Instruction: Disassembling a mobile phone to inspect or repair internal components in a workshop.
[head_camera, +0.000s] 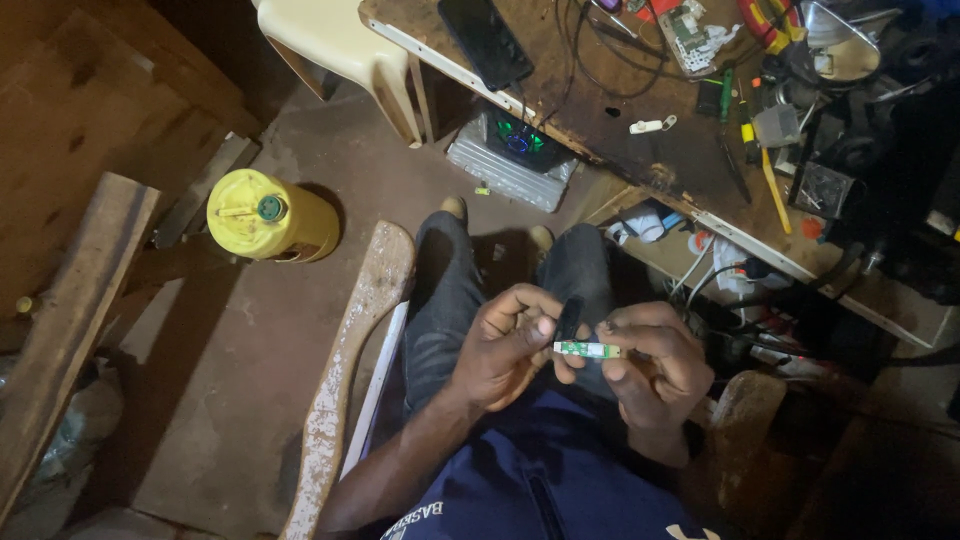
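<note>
At the far left lie rough wooden planks (70, 300) on the dirt floor, and just right of them stands a yellow plastic jug (270, 217) with a green cap. A pale, worn board (350, 370) leans beside the person's leg.

In the middle, over the lap, both hands meet. The left hand (505, 350) is curled, its thumb and forefinger pinching one end of a small green circuit board (587, 349), a narrow strip held level between the two hands. A small black piece (570, 315), perhaps a casing half, stands just above the strip, touching the left fingertips; what exactly it is cannot be told. The right hand (655, 365) grips the other end of the strip, fingers folded around it. So both hands are clamped on the same little board, close together, well below the table.

Judging from this, the board is out of its shell and being handled or inspected; nothing shows it fitted back or joined to anything.

Further right and above, the table (640, 170) carries a dark phone (485, 40), cables, a white clip, screwdrivers (775, 190) and other tools and loose parts. Beneath it sits a grey box with a green glow (515, 150), and white plugs and wires (700, 260) hang near the right knee.
</note>
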